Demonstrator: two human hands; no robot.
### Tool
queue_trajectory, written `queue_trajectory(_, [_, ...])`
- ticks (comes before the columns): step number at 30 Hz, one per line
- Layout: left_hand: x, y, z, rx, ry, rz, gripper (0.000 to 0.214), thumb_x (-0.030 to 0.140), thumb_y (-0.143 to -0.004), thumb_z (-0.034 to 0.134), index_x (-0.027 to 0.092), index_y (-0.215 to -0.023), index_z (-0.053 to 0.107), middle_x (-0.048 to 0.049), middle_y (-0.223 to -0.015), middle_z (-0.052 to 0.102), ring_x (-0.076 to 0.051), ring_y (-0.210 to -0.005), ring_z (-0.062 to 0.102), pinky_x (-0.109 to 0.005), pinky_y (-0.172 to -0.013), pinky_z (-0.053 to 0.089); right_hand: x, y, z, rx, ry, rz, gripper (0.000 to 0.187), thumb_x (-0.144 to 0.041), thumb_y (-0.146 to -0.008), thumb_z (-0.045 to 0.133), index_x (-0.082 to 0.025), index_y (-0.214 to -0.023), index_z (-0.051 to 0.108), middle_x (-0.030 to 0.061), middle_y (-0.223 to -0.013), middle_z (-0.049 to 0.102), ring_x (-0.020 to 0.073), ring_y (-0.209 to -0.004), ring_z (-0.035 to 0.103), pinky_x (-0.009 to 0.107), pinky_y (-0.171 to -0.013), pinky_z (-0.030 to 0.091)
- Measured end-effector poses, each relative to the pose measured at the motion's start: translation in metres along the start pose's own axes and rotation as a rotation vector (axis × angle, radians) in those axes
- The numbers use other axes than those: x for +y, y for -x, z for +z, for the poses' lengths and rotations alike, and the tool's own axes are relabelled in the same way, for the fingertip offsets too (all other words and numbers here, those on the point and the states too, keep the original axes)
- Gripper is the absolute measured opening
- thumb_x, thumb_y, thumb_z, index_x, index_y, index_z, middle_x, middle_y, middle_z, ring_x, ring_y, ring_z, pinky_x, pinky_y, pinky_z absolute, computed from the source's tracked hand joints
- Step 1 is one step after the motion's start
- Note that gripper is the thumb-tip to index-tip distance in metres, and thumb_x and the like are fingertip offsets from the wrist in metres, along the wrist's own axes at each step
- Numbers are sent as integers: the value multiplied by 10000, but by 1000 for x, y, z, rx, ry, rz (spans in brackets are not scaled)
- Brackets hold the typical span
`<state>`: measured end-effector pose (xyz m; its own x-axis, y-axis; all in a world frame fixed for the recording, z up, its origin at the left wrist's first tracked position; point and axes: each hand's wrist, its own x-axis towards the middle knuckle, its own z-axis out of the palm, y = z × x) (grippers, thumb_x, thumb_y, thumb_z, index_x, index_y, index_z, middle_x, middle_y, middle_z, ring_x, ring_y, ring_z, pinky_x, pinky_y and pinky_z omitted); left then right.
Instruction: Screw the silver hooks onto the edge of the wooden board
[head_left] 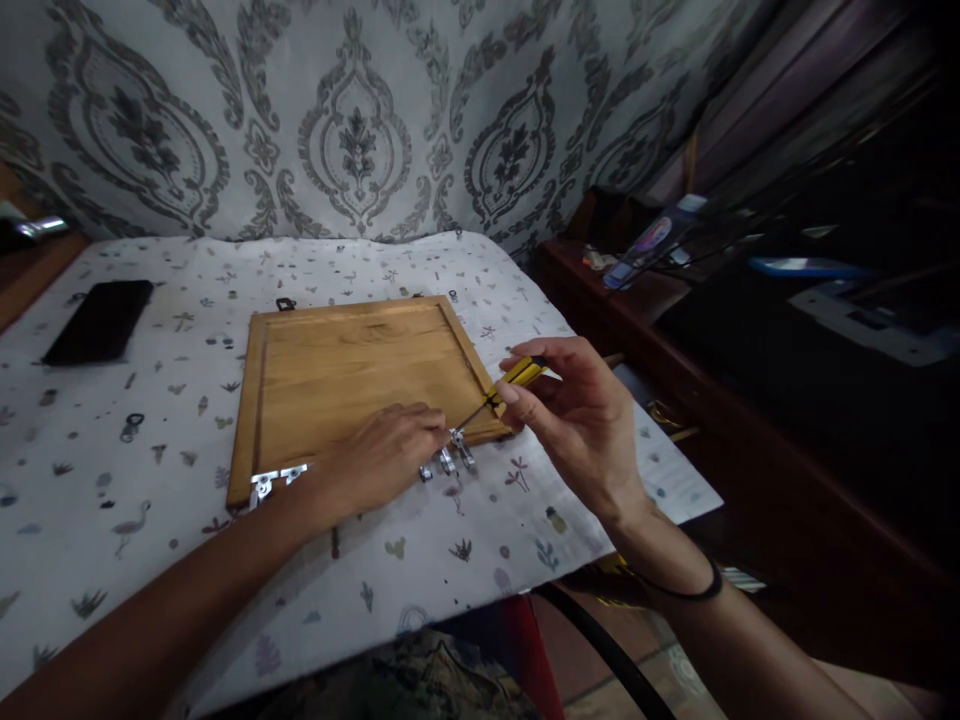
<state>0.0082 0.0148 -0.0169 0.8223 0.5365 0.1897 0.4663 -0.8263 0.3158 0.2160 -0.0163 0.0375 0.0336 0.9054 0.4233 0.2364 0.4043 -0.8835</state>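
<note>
A framed wooden panel (pixel 360 370) lies flat on the patterned tablecloth. Shiny metal hooks (pixel 448 458) show along its near edge, with more of the metal hook rail (pixel 279 476) at the near left corner. My left hand (pixel 390 450) is closed over this edge, fingertips at the hooks; the rail's middle is hidden beneath it. Pinched between the thumb and fingers of my right hand (pixel 581 415) is a screwdriver (pixel 519 374) with a yellow and black handle. Its shaft slants down to the hooks beside my left fingertips.
A black phone (pixel 101 322) lies at the left on the tablecloth (pixel 187 275). Behind hangs a patterned curtain (pixel 352 130). To the right, dark wooden furniture (pixel 600 285) carries a bottle (pixel 652 245) and a blue-edged object (pixel 806 267). A small dark metal piece (pixel 285 304) touches the panel's far edge.
</note>
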Motion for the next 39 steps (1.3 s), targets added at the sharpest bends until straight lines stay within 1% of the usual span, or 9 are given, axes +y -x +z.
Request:
queue_trajectory(3, [-1, 0, 1, -2, 25, 1, 252, 78, -1032, 484, 151, -1047, 725, -81, -1082, 733, -213, -1046, 666, -351, -907, 529, 1, -1, 1, 55, 2, 2, 377, -496, -818, 869, -226, -962, 648, -34, -824, 628, 57, -478, 519, 199, -388, 404])
queue_trajectory(6, [-3, 1, 3, 11, 45, 3, 256, 70, -1027, 476, 161, -1047, 715, -73, -1077, 726, -209, -1042, 664, -351, -906, 523, 0, -1, 0, 64, 32, -24, 314, -464, -845, 854, -218, -968, 703, -30, -795, 617, 54, -475, 502, 204, -394, 376])
queue_trajectory(9, [-3, 2, 5, 26, 39, 0, 250, 58, -1018, 488, 167, -1057, 709, -73, -1099, 727, -210, -1052, 665, -352, -910, 517, -2, 0, -2, 48, 98, -46, 254, -395, -875, 836, -224, -1044, 755, -20, -792, 642, 62, -498, 515, 213, -420, 395])
queue_trajectory(15, [-2, 1, 4, 8, 46, -7, 229, 90, -1031, 501, 158, -1061, 717, -80, -1100, 733, -220, -1055, 667, -364, -913, 519, -4, 2, -5, -14, 68, -25, 399, -428, -923, 779, -250, -1262, 669, 26, -1019, 749, 80, -534, 593, 233, -474, 533])
queue_trajectory(19, [-2, 1, 2, -5, 42, -3, 252, 104, -1043, 480, 150, -1092, 723, -90, -1115, 734, -230, -1068, 670, -380, -924, 527, -5, 4, -4, -55, 77, -33, 295, -426, -960, 736, -231, -1177, 691, 29, -1026, 747, 77, -566, 622, 233, -548, 564])
queue_trajectory(26, [-3, 0, 2, -20, 44, 0, 256, 121, -1050, 466, 150, -1059, 720, -85, -1073, 733, -218, -1010, 671, -366, -878, 526, -5, 2, -1, 19, 93, -47, 303, -505, -885, 805, -229, -998, 754, 4, -930, 624, 69, -546, 575, 219, -459, 503])
queue_trajectory(30, [-2, 1, 1, -21, 47, -9, 269, 100, -1045, 453, 152, -1063, 717, -82, -1088, 731, -219, -1039, 667, -367, -907, 522, -7, 1, -2, -3, 64, -50, 295, -481, -898, 801, -247, -1071, 752, -3, -919, 645, 68, -528, 586, 222, -461, 518])
queue_trajectory(34, [-3, 2, 2, 2, 62, -2, 287, 76, -1037, 446, 164, -1084, 715, -81, -1135, 727, -213, -1069, 660, -361, -932, 515, -7, 1, -3, -2, 11, -32, 361, -446, -908, 798, -265, -1200, 687, 12, -1005, 715, 82, -545, 607, 240, -489, 557])
queue_trajectory(39, [-2, 2, 1, 10, 79, 0, 257, 83, -1036, 477, 154, -1074, 721, -75, -1060, 727, -214, -1029, 659, -361, -903, 508, -6, 2, -2, -29, 38, -16, 304, -453, -933, 765, -222, -1112, 682, 26, -1016, 729, 81, -576, 627, 236, -549, 572])
